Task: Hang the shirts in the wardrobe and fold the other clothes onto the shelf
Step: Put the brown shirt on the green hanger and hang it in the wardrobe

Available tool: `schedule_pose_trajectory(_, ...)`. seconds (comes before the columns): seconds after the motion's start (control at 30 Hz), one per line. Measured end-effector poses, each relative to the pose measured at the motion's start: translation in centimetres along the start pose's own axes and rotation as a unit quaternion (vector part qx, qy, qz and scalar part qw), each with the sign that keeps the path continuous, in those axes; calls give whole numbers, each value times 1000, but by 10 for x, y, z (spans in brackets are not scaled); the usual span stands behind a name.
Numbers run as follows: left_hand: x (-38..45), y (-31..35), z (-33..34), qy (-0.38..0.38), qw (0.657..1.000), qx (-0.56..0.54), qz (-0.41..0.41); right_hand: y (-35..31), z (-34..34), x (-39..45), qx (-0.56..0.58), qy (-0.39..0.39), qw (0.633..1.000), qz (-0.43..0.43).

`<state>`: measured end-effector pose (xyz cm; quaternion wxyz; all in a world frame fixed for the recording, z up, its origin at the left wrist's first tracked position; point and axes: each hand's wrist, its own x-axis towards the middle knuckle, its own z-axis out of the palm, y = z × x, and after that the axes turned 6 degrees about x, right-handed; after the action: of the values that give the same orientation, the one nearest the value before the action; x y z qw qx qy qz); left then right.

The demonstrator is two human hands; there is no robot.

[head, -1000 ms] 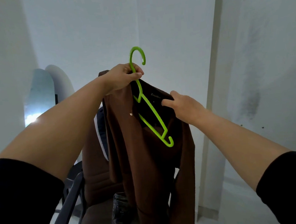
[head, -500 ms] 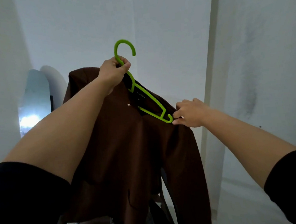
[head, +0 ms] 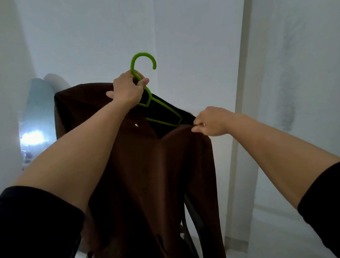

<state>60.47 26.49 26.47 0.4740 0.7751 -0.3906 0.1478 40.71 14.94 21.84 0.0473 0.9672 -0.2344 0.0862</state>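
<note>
Up high, our left hand (head: 127, 90) grips the green hanger (head: 159, 109) below its hook, brown shirt (head: 148, 172) draped open on it, dark inside the collar. Our right hand (head: 212, 121) pinches the shirt's right shoulder.

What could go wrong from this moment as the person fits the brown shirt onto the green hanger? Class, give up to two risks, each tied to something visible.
1. The right hand only pinches the brown shirt at its shoulder edge, and the green hanger arm there lies partly exposed, so that shoulder may slide off.
2. The left hand holds the hanger just below its hook, carrying the whole weight; the hanger could tilt and shed the shirt.
</note>
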Motion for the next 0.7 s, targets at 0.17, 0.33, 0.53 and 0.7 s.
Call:
schedule_pose_trajectory(0.17,2,40,-4,-123,959,253,25,-18,-13,9,-17,93,995,-15)
schedule_pose_trajectory(0.33,-3,53,16,-201,968,137,66,-19,-15,7,52,195,979,-39)
schedule_pose_trajectory(0.53,-8,74,40,-210,972,-55,92,25,-25,-25,172,306,935,58)
schedule_pose_trajectory(0.7,-15,108,73,-197,966,-83,148,79,-25,-58,161,252,937,183)
